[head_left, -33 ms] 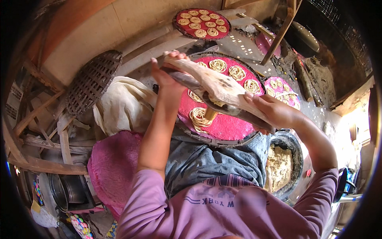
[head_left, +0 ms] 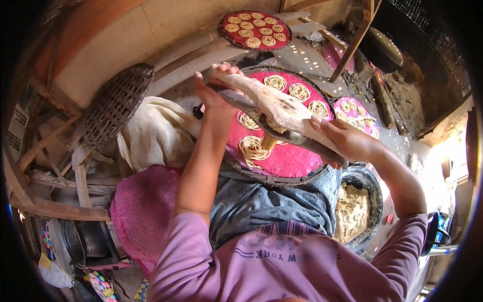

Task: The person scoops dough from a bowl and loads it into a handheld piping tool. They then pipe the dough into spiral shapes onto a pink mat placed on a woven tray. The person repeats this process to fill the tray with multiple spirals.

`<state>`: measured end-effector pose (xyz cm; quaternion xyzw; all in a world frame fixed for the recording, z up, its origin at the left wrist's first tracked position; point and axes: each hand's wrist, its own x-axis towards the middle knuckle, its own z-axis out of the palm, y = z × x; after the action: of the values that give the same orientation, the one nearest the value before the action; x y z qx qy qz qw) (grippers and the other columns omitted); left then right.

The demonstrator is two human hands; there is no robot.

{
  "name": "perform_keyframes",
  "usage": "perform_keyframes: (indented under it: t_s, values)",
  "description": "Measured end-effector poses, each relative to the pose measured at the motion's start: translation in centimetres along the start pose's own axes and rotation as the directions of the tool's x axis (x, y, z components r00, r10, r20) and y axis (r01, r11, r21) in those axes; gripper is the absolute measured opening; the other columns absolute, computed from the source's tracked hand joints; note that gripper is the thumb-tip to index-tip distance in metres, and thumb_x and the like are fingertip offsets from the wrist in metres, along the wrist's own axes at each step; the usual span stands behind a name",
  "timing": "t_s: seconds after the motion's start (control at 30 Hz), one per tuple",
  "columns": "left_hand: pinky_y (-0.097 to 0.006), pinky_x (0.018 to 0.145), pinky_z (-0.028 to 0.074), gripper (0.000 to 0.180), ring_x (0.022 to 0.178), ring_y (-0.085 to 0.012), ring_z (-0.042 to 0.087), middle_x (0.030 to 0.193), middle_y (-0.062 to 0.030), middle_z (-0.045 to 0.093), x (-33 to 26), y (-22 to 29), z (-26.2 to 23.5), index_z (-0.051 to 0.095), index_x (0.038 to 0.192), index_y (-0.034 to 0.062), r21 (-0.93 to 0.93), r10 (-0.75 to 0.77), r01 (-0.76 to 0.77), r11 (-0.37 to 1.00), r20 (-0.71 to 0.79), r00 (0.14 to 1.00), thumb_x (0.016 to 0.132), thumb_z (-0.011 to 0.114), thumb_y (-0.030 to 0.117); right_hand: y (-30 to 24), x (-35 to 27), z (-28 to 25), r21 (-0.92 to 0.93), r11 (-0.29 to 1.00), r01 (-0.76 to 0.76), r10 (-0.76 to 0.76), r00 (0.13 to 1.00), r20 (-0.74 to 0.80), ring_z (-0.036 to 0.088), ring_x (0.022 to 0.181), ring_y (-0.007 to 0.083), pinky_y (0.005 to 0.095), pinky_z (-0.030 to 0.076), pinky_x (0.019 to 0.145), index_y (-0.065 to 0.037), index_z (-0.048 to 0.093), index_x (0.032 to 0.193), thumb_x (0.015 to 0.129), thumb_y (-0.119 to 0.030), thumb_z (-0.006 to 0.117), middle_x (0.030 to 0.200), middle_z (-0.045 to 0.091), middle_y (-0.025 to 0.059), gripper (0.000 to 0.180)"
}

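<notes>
Both my hands hold a long two-handled wooden press, its pale upper bar [head_left: 266, 98] lying over a dark lower bar [head_left: 314, 147]. My left hand [head_left: 220, 93] wraps round the far-left end, fingers over the top. At the near-right end my right hand [head_left: 349, 138] closes round both bars, the thumb on the pale one. A short tan cylinder [head_left: 268, 142] juts down below the middle of the press. Beneath it, a round woven tray [head_left: 302, 166] with a pink-red lining bears several coils of pale noodle strands. One coil [head_left: 253, 151] lies right beside the cylinder.
Another tray of coils [head_left: 242, 38] lies farther back, and a smaller pink one [head_left: 343, 104] at right. A dark tub [head_left: 376, 201] with crumbly dough stands by my right knee. To my left are a pale cloth [head_left: 156, 133], a woven basket [head_left: 118, 103] and a pink round mat [head_left: 143, 211].
My left hand and its end of the press have shifted very slightly to the right. Everything else looks the same.
</notes>
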<state>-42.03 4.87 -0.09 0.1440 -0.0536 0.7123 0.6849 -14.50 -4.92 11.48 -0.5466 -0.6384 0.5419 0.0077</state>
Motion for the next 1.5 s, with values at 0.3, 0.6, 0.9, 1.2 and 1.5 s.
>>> perform_keyframes:
  t_s: [0.3,0.6,0.9,1.2,1.5]
  values:
    - [-0.043,0.104,0.037,0.055,0.126,-0.0197,0.047,0.138,-0.0122,0.051,-1.8,-0.2,0.0,0.047,0.135,0.0063,0.798,-0.107,0.36,0.482,-0.354,0.929,0.103,0.02,0.042,4.3,0.8,0.3,0.204,0.961,0.188,-0.175,0.981,-0.079,0.058,0.05,0.0114,0.024,0.046,0.045,0.001,0.059,0.106,0.099,-0.057,0.037,0.065,0.058,0.0051,0.062]
    - [-0.03,0.107,0.036,0.058,0.126,-0.0182,0.048,0.141,-0.0121,0.048,-7.6,-1.5,-0.7,0.039,0.141,-0.0004,0.853,-0.543,0.514,0.092,-0.389,0.744,0.104,0.026,0.042,6.4,1.1,0.9,0.259,0.924,0.282,-0.271,0.959,-0.079,0.057,0.054,0.0091,0.0235,0.047,0.049,0.004,0.057,0.114,0.1,-0.05,0.042,0.071,0.061,0.0059,0.058]
    - [-0.036,0.108,0.03,0.061,0.127,-0.0233,0.048,0.136,-0.0123,0.054,-7.5,-1.0,-2.1,0.044,0.135,-0.0005,0.857,-0.509,0.515,0.003,-0.442,0.739,0.103,0.027,0.048,6.6,1.4,0.6,0.254,0.909,0.33,-0.305,0.943,-0.133,0.057,0.057,0.0085,0.0234,0.047,0.051,0.003,0.057,0.117,0.1,-0.049,0.041,0.073,0.06,0.0035,0.057]
    - [-0.042,0.092,0.036,0.038,0.111,-0.0315,0.051,0.126,-0.0121,0.058,-10.8,0.6,-3.3,0.051,0.127,0.0089,0.595,-0.408,-0.377,-0.71,0.089,0.909,0.096,0.048,0.029,7.0,1.9,0.1,0.241,0.899,0.366,-0.342,0.93,-0.138,0.059,0.058,0.0093,0.0242,0.048,0.052,0.001,0.055,0.118,0.102,-0.046,0.038,0.073,0.06,0.0042,0.053]
    - [-0.046,0.109,0.029,0.082,0.128,-0.0358,0.042,0.144,-0.0205,0.041,-3.8,3.0,5.7,0.038,0.142,0.003,0.856,-0.049,-0.048,0.515,0.085,0.995,0.094,0.025,0.068,6.1,-0.2,-0.5,0.352,0.85,0.393,-0.393,0.917,-0.076,0.061,0.059,0.013,0.0253,0.049,0.051,0.002,0.055,0.112,0.1,-0.047,0.041,0.075,0.062,0.0079,0.053]
